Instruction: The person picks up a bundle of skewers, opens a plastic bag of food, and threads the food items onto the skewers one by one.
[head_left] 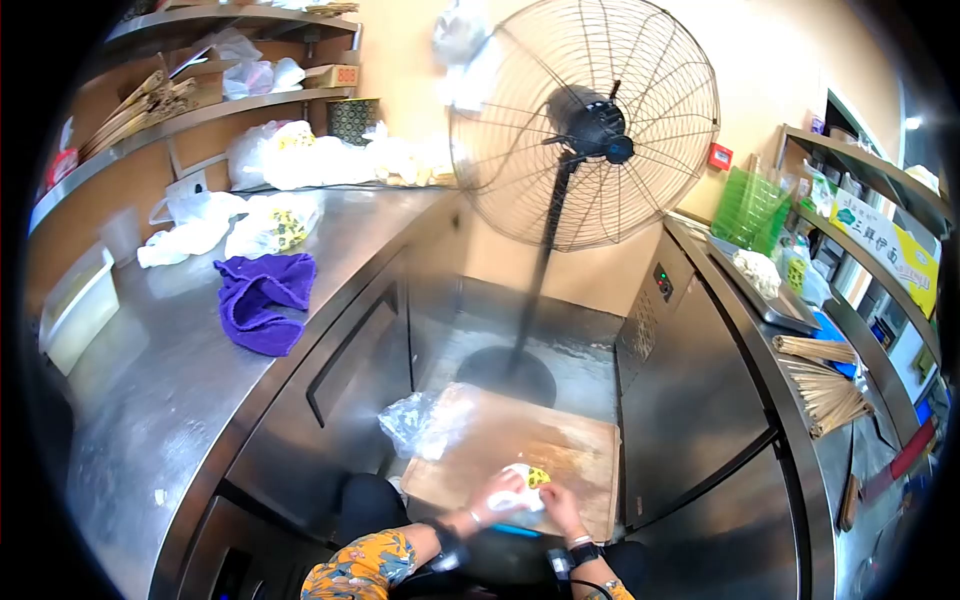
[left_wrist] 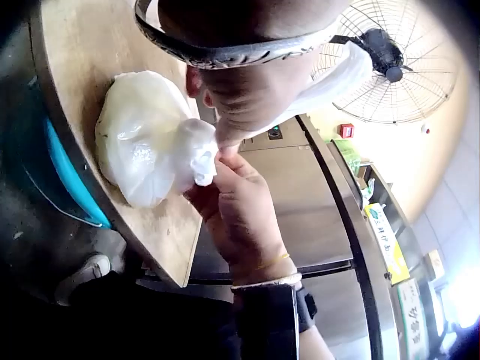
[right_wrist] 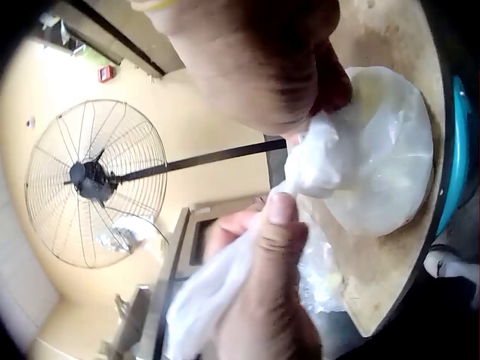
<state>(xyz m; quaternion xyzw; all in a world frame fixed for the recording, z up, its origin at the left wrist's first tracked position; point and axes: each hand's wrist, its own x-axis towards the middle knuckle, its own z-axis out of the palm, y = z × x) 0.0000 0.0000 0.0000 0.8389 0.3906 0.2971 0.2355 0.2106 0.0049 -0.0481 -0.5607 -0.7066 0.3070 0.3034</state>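
Observation:
A white plastic bag (head_left: 517,488), rounded and full, rests on the wooden board below my hands. Its twisted, knotted neck (left_wrist: 196,150) stands between my two hands in the left wrist view. My left hand (head_left: 495,497) grips a long strip of the bag's plastic (right_wrist: 214,292), thumb on top, just beyond the knot. Opposite it, my right hand (head_left: 560,507) pinches at the knot, with curled fingers that partly hide the plastic. Yellow-and-black print shows on the bag in the head view.
Beneath the bag is a wooden board (head_left: 590,450), with a crumpled clear bag (head_left: 410,425) at its far left. A standing fan (head_left: 590,130) rises behind. Steel counters flank both sides; the left bears a purple cloth (head_left: 262,300), the right bundled sticks (head_left: 825,395) and a knife handle (head_left: 849,503).

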